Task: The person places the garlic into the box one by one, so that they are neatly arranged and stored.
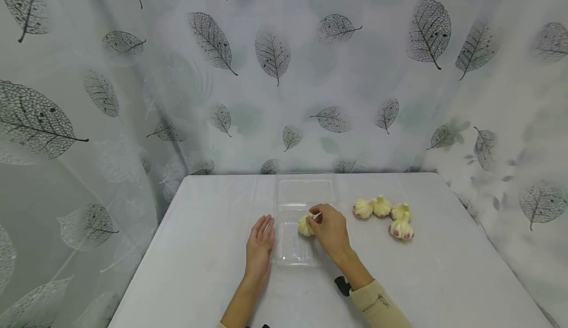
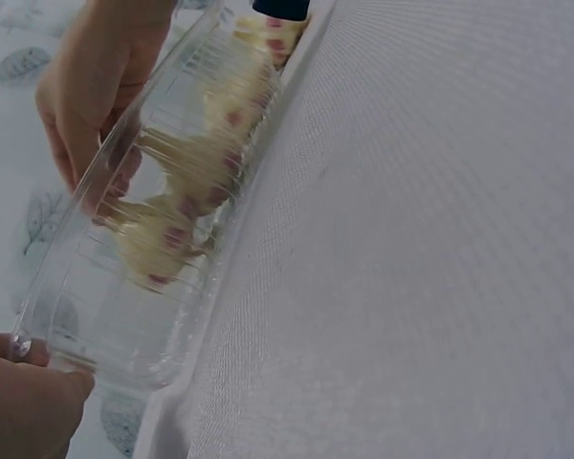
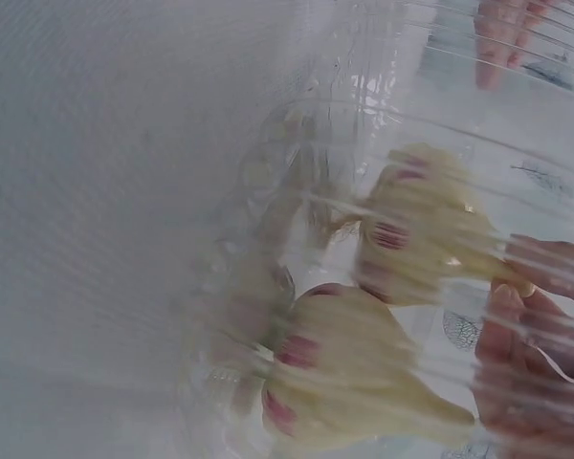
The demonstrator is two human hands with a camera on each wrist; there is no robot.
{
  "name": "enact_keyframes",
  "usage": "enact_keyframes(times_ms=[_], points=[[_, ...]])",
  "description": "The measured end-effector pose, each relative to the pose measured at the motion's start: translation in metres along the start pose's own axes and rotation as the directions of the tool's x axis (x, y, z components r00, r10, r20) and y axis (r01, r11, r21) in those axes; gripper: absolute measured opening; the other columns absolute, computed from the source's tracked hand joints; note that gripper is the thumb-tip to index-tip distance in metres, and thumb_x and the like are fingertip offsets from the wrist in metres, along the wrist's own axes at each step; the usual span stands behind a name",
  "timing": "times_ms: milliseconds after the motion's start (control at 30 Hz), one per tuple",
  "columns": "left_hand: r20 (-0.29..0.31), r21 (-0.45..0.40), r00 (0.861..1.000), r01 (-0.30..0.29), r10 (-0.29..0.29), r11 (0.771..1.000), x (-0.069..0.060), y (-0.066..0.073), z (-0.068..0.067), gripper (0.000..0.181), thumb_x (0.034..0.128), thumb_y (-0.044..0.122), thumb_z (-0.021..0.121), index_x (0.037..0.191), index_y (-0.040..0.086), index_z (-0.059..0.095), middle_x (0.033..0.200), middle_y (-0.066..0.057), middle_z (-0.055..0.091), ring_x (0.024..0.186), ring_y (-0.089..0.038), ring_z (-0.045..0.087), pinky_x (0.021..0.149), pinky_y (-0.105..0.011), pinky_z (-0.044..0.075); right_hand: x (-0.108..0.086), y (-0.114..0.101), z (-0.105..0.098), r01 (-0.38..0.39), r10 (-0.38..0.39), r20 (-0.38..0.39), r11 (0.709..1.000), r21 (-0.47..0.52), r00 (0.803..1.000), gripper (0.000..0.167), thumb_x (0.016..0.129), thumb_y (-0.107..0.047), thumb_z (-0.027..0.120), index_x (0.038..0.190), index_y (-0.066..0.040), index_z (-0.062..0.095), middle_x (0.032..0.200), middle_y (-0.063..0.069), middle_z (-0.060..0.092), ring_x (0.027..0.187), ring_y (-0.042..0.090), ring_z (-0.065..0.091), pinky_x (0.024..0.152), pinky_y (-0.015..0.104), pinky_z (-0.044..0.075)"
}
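A clear plastic clamshell container (image 1: 290, 255) lies on the table with its lid (image 1: 306, 190) folded back. My right hand (image 1: 332, 229) pinches the stem of a pale yellow garlic bulb (image 1: 304, 226) within the container's base. The right wrist view shows that bulb (image 3: 416, 225) upright through the ribbed wall, its purple-marked bottom near the container floor. Beside it is a second garlic bulb (image 3: 349, 373), which the right hand hides in the head view. My left hand (image 1: 260, 246) rests against the container's left edge with fingers nearly straight; its fingers (image 2: 38, 397) touch the rim.
Several more garlic bulbs (image 1: 401, 227) sit in a loose group on the white-covered table (image 1: 199, 269), to the right of the container. Behind and at both sides hangs a leaf-patterned curtain (image 1: 293, 91).
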State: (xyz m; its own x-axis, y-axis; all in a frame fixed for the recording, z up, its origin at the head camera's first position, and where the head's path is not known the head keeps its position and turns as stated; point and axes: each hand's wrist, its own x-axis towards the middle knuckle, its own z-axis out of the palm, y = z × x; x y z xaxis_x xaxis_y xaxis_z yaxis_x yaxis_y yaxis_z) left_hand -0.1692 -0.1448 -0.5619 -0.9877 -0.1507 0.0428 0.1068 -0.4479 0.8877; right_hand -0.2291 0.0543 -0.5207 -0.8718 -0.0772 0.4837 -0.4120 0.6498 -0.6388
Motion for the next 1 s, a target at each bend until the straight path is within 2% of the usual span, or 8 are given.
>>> enact_keyframes(times_ms=[267,567,1000], points=[[-0.006,-0.005,1.0,0.012,-0.012,1.0,-0.001,-0.001,0.0,0.063,0.1028,-0.015,0.042,0.161,-0.001,0.023,0.168,-0.019,0.028,0.157,-0.031,0.026,0.123,-0.028,0.035,0.0,0.002,0.001,0.015,-0.015,0.003,1.0,-0.001,1.0,0.024,0.08,-0.01,0.09,0.099,-0.007,0.077,0.091,0.004,0.074,0.072,0.01,0.068,0.06,0.027,0.057],[-0.004,-0.006,1.0,0.003,-0.003,1.0,0.0,-0.003,-0.001,0.063,0.1031,-0.014,0.044,0.161,-0.003,0.022,0.168,-0.02,0.027,0.157,-0.032,0.025,0.121,-0.025,0.037,-0.001,0.003,-0.002,-0.01,0.011,0.019,1.0,-0.013,1.0,0.024,0.082,-0.011,0.09,0.101,-0.007,0.078,0.09,0.004,0.074,0.074,0.012,0.068,0.06,0.027,0.057],[-0.006,-0.02,1.0,0.007,-0.007,1.0,0.001,-0.003,-0.001,0.064,0.1022,-0.015,0.044,0.161,-0.004,0.021,0.168,-0.021,0.027,0.157,-0.031,0.025,0.121,-0.025,0.036,0.007,0.014,-0.029,0.031,-0.03,-0.111,1.0,0.002,0.993,0.016,0.084,-0.004,0.085,0.098,-0.003,0.078,0.09,0.009,0.075,0.073,0.018,0.071,0.063,0.035,0.062]])
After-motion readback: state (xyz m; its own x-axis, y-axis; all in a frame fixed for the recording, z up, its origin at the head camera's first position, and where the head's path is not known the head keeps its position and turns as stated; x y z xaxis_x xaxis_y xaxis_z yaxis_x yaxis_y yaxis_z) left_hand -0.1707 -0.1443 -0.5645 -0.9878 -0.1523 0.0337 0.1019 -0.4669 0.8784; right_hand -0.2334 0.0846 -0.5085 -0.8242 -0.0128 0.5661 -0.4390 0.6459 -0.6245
